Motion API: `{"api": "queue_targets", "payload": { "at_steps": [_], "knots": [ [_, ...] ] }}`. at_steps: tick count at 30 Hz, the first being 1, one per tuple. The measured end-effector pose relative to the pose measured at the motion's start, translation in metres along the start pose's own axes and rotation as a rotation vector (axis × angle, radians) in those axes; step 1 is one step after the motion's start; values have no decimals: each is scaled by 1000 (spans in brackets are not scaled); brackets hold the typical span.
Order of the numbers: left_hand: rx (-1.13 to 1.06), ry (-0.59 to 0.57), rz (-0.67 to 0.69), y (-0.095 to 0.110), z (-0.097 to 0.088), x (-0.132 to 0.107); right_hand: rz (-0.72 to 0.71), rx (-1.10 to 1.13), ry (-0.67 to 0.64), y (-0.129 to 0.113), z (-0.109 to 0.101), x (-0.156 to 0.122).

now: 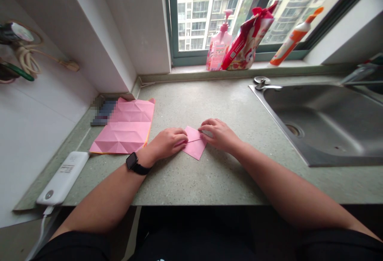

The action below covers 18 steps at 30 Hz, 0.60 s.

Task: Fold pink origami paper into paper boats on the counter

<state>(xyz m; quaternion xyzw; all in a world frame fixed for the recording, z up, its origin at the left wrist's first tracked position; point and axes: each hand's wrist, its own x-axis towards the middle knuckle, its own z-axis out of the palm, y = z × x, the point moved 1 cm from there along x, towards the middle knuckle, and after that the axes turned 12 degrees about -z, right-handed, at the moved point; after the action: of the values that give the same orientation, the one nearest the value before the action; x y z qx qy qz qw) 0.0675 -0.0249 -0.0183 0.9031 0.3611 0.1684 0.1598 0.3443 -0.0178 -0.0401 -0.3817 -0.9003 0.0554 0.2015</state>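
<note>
A small folded piece of pink paper (196,148) lies on the speckled counter in front of me, with a crease or flap edge running across it. My left hand (170,143), with a black watch on its wrist, has curled fingers closed on the paper's left side. From the other side my right hand (220,134) grips the paper's upper right edge, fingers bent and thumb tucked beneath. The fingers cover both side corners of the paper. To the left rest larger creased pink sheets (128,127), with a yellow-orange edge showing underneath.
A white power bank (64,177) with a cable lies at the counter's left edge, near a blurred dark flat object (104,111). The steel sink (302,149) is on the right. A pink pump bottle (220,50), red bag (248,44) and orange-white bottle (290,44) stand on the windowsill.
</note>
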Motion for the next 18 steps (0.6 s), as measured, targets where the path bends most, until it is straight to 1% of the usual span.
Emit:
{"api": "queue_targets", "payload": {
  "at_steps": [2,5,7,9,12,15,18],
  "knots": [
    [-10,5,3,0,1,0,-10,44,16,0,1,0],
    [-28,33,-1,0,4,1,15,139,55,-2,3,2],
    [-35,84,-27,1,5,1,34,228,80,-3,3,3],
    [-46,157,-81,1,5,2,34,305,103,-5,1,4],
    [-89,247,-179,0,4,3,0,349,149,-9,-3,5],
    [-155,244,-223,-1,2,5,-52,357,196,-14,-7,5],
    [-212,255,-199,1,-3,4,-74,355,243,-16,-9,4]
  ]
}}
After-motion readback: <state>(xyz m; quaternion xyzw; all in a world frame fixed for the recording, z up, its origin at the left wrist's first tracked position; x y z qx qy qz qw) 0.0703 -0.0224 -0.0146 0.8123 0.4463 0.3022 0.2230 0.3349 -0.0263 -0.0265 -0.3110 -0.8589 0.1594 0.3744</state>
